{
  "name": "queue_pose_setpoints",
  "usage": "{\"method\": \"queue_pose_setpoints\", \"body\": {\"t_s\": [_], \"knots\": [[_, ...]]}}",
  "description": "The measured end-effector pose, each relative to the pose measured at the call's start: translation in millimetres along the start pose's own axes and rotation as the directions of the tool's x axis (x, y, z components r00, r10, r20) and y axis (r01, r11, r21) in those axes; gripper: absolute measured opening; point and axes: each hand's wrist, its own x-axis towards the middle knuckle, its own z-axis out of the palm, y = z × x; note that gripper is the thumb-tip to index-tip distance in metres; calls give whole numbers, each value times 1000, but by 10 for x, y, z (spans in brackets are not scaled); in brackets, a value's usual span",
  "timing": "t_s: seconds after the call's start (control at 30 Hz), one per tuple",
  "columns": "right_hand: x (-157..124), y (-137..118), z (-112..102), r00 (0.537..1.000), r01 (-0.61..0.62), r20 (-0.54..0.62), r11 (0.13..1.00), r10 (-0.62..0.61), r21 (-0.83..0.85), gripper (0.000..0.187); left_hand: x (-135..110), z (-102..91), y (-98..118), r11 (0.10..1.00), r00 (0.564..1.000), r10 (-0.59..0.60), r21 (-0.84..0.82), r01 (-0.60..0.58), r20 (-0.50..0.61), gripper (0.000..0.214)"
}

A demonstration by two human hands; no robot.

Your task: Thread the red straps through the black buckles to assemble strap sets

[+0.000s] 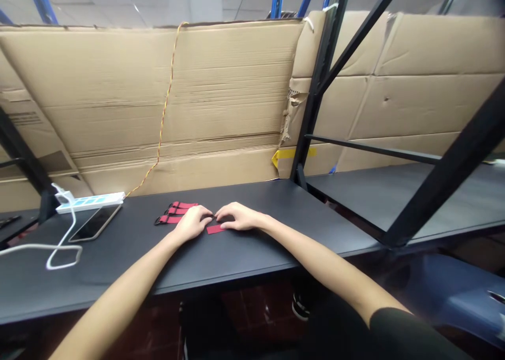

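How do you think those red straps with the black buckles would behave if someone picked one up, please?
The red webbing straps look thin and flat, so they would probably droop rather than stay stiff. The black buckles at their ends seem the densest part, so that end would likely swing down. Lying flat on the dark tabletop, the straps seem unlikely to roll.

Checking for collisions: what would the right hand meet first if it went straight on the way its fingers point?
Probably the left hand, its fingertips just ahead of the right hand; depth is unclear.
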Motion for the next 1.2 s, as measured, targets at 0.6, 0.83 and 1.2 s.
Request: {"method": "queue_pose_setpoints", "body": {"t_s": [0.6,0.83,1.2], "knots": [[-6,-28,73,958,-201,-161,958,235,204,9,16,23,-28,893,977,-212,-404,196,5,38],[26,-111,108,908,-251,-270,932,321,262,10,13,23,22,884,986,-167,-441,153,7,40],[35,-117,103,937,-190,-252,958,242,215,15,-2,-5,100,926,997,-77,-372,61,-28,32]]}}
